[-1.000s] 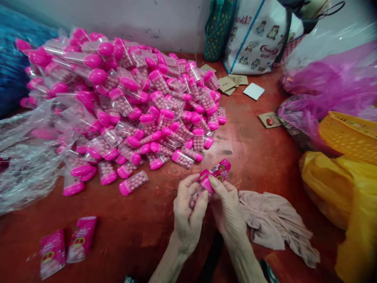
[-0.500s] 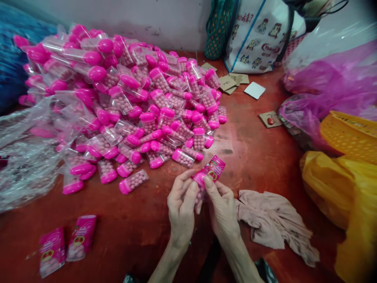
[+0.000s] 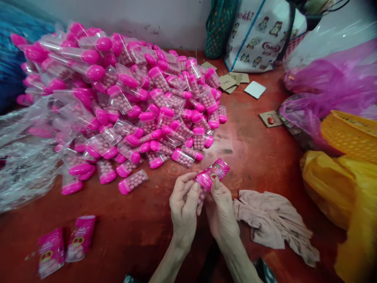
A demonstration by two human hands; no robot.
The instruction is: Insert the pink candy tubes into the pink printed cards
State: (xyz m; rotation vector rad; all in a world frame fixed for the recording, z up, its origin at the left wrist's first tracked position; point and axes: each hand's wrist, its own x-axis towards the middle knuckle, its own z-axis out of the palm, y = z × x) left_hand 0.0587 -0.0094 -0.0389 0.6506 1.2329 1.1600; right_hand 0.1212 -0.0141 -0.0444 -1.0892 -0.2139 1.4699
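Observation:
Between my two hands is a clear candy container [image 3: 202, 195] of pink balls, with a printed pink sleeve [image 3: 213, 173] over its upper end. My left hand [image 3: 185, 204] is closed around the container's lower left part. On the right, my right hand [image 3: 220, 208] pinches the sleeve, thumb on its front; the fingers behind are partly hidden. Ahead and left lies a big heap of pink-capped candy containers [image 3: 159, 98]. One loose container [image 3: 133, 181] rests at its near edge. Two containers in printed sleeves [image 3: 51, 251] lie side by side at the lower left.
A crumpled beige cloth [image 3: 273, 220] lies right of my hands on the red surface [image 3: 244, 133]. Yellow plastic [image 3: 330, 188], a yellow basket [image 3: 350, 129] and a purple bag [image 3: 330, 78] line the right side. Clear plastic [image 3: 26, 157] is at left; cardboard pieces [image 3: 228, 82] lie farther back.
The sleeve sits further down over the container's cap and tilts more to the right. My right thumb has shifted slightly right; both hands still grip.

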